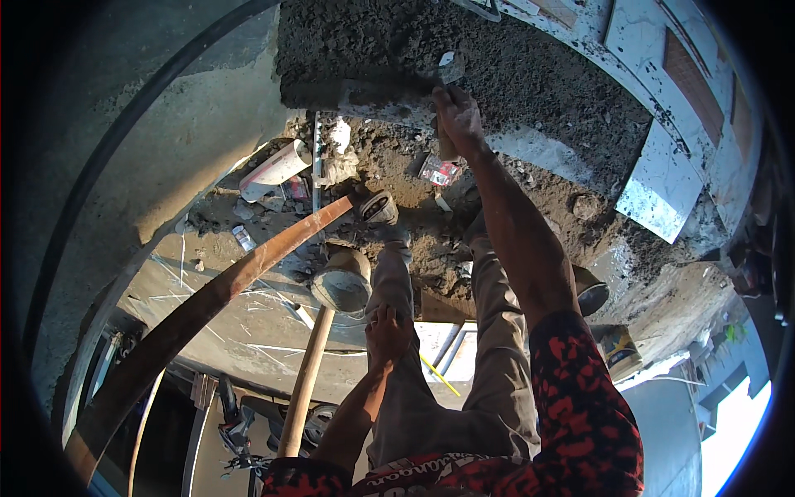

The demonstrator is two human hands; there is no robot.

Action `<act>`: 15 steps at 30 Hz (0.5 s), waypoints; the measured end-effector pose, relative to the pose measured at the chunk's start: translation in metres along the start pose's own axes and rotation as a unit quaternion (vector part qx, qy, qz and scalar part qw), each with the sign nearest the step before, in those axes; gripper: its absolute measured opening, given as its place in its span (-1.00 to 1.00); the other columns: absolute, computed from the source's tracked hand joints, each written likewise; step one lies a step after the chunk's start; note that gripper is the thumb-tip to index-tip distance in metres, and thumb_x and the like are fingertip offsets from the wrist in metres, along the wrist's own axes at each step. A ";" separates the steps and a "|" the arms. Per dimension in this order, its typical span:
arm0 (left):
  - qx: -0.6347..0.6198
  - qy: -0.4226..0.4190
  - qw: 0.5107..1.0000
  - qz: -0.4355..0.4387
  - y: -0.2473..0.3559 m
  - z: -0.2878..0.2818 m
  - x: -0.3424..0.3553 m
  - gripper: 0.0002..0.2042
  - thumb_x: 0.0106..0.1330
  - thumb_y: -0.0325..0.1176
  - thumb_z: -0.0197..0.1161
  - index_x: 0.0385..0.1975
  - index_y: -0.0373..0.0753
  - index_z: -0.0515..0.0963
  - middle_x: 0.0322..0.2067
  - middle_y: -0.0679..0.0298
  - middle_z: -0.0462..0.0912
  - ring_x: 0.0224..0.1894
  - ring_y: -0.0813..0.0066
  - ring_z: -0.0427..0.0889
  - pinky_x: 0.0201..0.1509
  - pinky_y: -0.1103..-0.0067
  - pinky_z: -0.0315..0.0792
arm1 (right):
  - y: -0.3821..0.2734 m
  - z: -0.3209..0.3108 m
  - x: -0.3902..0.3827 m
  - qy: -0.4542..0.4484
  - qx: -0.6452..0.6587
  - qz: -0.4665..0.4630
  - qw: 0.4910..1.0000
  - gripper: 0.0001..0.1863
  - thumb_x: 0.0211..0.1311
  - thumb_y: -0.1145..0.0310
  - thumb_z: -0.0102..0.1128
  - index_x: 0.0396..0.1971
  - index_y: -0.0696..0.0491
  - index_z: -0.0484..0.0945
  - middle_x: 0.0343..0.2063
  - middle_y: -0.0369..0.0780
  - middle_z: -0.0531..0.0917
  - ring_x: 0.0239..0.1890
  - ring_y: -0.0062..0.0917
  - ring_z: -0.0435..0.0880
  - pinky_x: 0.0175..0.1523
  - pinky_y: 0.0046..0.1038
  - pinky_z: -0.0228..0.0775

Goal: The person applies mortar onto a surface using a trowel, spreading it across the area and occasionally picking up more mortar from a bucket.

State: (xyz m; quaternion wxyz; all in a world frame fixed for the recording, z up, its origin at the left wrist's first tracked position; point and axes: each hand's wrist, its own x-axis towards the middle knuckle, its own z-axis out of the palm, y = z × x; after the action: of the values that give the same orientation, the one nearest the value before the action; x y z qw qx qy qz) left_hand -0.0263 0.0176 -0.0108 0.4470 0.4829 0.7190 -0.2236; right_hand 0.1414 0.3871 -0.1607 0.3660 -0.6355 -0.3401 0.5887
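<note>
My right hand reaches forward and is closed round the wooden handle of a trowel. Its blade meets the dark wet mortar and is hard to tell apart from it. The rough bed of mortar spreads over a raised ledge in front of me, with a smoother pale strip along its near edge. On my left knee lies my left hand, fingers spread over the trouser cloth and holding nothing. A mortar-crusted bucket stands beside my left leg.
A long wooden plank and a round pole slant up from the lower left. Pale tiles lie at the right. A black hose curves along the left wall. Rubble and a white pipe litter the ground. Another bucket stands right.
</note>
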 end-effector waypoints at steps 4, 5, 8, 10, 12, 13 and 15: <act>-0.024 -0.035 0.999 -0.028 0.003 0.000 0.001 -0.53 0.21 -0.07 0.11 0.02 -0.28 0.45 0.18 0.02 0.38 0.10 -0.08 0.46 0.10 0.12 0.34 | -0.012 0.022 0.026 -0.015 -0.009 0.036 0.999 -0.71 0.29 0.14 0.15 -0.38 0.10 0.50 -0.62 -0.32 0.49 -0.65 -0.64 0.50 -0.62 -0.51 0.35; -0.012 -0.007 1.000 -0.004 0.002 0.004 0.002 -0.53 0.21 -0.07 0.12 0.02 -0.27 0.45 0.17 0.02 0.38 0.08 -0.08 0.47 0.09 0.13 0.35 | -0.010 0.020 0.026 -0.012 -0.009 0.038 0.999 -0.71 0.29 0.14 0.15 -0.38 0.10 0.50 -0.62 -0.32 0.49 -0.65 -0.64 0.50 -0.62 -0.51 0.35; -0.006 0.006 1.000 0.026 0.002 0.010 0.002 -0.51 0.19 -0.07 0.14 0.03 -0.26 0.44 0.14 0.03 0.41 0.05 -0.06 0.50 0.07 0.14 0.37 | -0.018 0.007 0.021 0.010 0.001 0.003 1.000 -0.67 0.30 0.10 0.14 -0.39 0.10 0.50 -0.63 -0.31 0.49 -0.66 -0.63 0.50 -0.63 -0.51 0.33; -0.011 -0.013 0.999 0.040 -0.001 0.013 0.003 -0.50 0.18 -0.06 0.16 0.04 -0.26 0.44 0.12 0.03 0.43 0.04 -0.05 0.51 0.06 0.15 0.38 | -0.031 -0.014 -0.001 -0.057 0.035 0.078 0.995 -0.65 0.31 0.07 0.11 -0.37 0.11 0.50 -0.62 -0.29 0.49 -0.66 -0.61 0.49 -0.63 -0.51 0.34; 0.045 -0.013 0.998 0.048 -0.001 0.027 0.008 -0.48 0.16 -0.05 0.19 0.04 -0.26 0.43 0.07 0.02 0.46 0.03 -0.02 0.51 0.04 0.17 0.40 | -0.037 -0.033 -0.031 -0.047 0.093 0.100 0.990 -0.62 0.32 0.05 0.09 -0.35 0.12 0.49 -0.61 -0.29 0.50 -0.66 -0.60 0.50 -0.62 -0.50 0.35; 0.059 0.008 0.998 0.035 0.003 0.030 0.009 -0.47 0.14 -0.03 0.21 0.03 -0.26 0.45 0.00 0.01 0.50 0.02 -0.02 0.51 0.00 0.20 0.45 | -0.040 -0.043 -0.057 -0.054 0.122 0.114 0.984 -0.60 0.31 0.07 0.07 -0.26 0.17 0.49 -0.56 -0.26 0.51 -0.64 -0.60 0.51 -0.61 -0.49 0.39; 0.113 0.021 0.993 0.032 -0.030 0.035 0.013 -0.47 0.15 0.02 0.22 -0.01 -0.27 0.49 -0.08 0.00 0.54 -0.07 -0.03 0.56 -0.05 0.24 0.49 | -0.048 -0.043 -0.092 -0.027 0.167 0.189 0.967 -0.61 0.32 0.06 0.07 -0.34 0.16 0.45 -0.58 -0.29 0.47 -0.61 -0.58 0.51 -0.56 -0.48 0.38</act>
State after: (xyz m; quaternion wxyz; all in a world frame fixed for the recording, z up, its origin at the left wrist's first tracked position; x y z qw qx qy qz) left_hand -0.0395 -0.0155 -0.0427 0.3814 0.5579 0.6822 -0.2791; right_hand 0.1772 0.3287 -0.0713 0.3394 -0.6021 -0.1206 0.7126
